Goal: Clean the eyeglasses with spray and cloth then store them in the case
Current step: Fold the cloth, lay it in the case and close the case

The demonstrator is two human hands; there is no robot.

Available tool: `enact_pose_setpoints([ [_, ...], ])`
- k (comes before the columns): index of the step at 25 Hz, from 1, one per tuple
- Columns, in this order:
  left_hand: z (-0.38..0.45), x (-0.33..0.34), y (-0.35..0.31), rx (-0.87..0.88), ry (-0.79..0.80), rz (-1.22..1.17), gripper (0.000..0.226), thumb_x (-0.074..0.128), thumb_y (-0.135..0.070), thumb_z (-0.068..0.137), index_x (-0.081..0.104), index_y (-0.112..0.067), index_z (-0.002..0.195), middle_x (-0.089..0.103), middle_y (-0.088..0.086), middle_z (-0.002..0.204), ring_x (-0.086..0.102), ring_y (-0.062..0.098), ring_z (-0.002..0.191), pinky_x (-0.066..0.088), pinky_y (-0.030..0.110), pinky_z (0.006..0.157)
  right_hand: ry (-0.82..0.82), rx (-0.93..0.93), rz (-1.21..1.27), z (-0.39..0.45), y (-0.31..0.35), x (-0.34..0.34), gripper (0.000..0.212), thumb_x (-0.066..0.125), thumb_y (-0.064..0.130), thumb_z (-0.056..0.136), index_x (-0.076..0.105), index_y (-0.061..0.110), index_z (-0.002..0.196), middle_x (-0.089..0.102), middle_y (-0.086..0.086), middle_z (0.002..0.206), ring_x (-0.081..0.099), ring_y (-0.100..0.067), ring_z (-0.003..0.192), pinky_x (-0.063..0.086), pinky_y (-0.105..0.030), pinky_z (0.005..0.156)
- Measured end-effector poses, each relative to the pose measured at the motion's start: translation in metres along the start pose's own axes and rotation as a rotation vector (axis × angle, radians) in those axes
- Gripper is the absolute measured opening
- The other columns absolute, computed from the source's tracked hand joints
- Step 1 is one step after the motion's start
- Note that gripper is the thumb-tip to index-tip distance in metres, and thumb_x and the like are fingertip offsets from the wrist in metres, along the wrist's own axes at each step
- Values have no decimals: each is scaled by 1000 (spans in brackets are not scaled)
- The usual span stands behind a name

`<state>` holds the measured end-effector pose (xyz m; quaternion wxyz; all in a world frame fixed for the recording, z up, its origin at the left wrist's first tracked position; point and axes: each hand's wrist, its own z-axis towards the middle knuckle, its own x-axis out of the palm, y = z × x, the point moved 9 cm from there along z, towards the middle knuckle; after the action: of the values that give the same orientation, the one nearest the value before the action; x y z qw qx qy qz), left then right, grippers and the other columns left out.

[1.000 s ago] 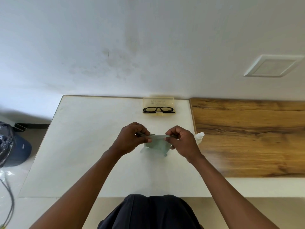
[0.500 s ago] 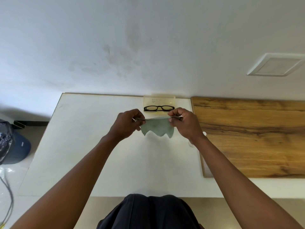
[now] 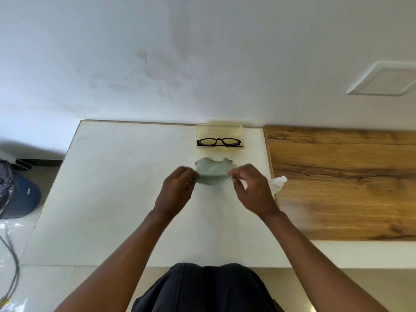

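Note:
Black-framed eyeglasses (image 3: pixel 217 142) lie in an open yellowish clear case (image 3: pixel 219 130) at the far edge of the white table (image 3: pixel 108 199). A pale green cloth (image 3: pixel 212 169) is stretched between my two hands, just in front of the case. My left hand (image 3: pixel 177 190) pinches its left edge and my right hand (image 3: pixel 252 190) pinches its right edge. The cloth's far side flips up away from me. A small white spray bottle (image 3: pixel 278 182) lies behind my right hand, partly hidden by it.
A wooden board (image 3: pixel 342 183) covers the table's right part, its edge close to the bottle. A white wall rises behind the table. A dark bag (image 3: pixel 15 194) and cables sit on the floor to the left.
My hands came down and toward me with the cloth, which now flips up and away instead of hanging down. The spray bottle shows again beside my right hand.

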<state>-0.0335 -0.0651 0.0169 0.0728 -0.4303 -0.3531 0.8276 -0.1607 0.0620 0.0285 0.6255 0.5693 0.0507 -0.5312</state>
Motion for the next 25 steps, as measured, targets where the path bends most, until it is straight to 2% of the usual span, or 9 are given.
enact_pose_setpoints([
  [3,-43,31,19,-90,191,89,8,68,-1,79,68,-4,86,66,11,86,63,27,66,53,33,55,168,66,-44,-47,-16,33,19,62,-13,75,67,-2,90,64,-16,85,64,-29,78,45,-19,74],
  [6,-65,43,19,4,298,264,14,75,-8,75,69,-12,87,68,6,85,64,27,67,51,31,47,241,102,-153,-77,-26,46,18,65,-6,77,69,2,93,66,-13,85,64,-30,80,54,-30,67],
  [10,-73,38,12,114,323,338,17,80,-14,70,68,-17,82,67,3,92,61,23,68,48,28,47,265,115,-228,-88,-28,46,18,73,0,73,70,6,89,66,-9,79,63,-28,75,55,-31,56],
  [18,-85,38,3,199,375,326,16,79,-17,71,67,-14,81,67,1,86,58,19,61,43,22,43,281,59,-284,-90,-23,38,20,78,1,68,71,8,86,64,-6,73,62,-24,67,52,-26,46],
  [21,-87,36,2,204,379,343,19,80,-17,68,64,-12,75,67,2,85,58,20,60,43,22,41,283,38,-307,-92,-21,37,22,79,0,66,71,7,86,66,-5,72,62,-24,64,51,-25,45],
  [25,-91,35,1,222,384,334,14,76,-15,74,63,-10,76,66,3,83,59,21,61,44,22,43,292,37,-312,-92,-22,37,18,78,0,67,70,8,81,66,-5,71,61,-25,62,53,-32,45],
])
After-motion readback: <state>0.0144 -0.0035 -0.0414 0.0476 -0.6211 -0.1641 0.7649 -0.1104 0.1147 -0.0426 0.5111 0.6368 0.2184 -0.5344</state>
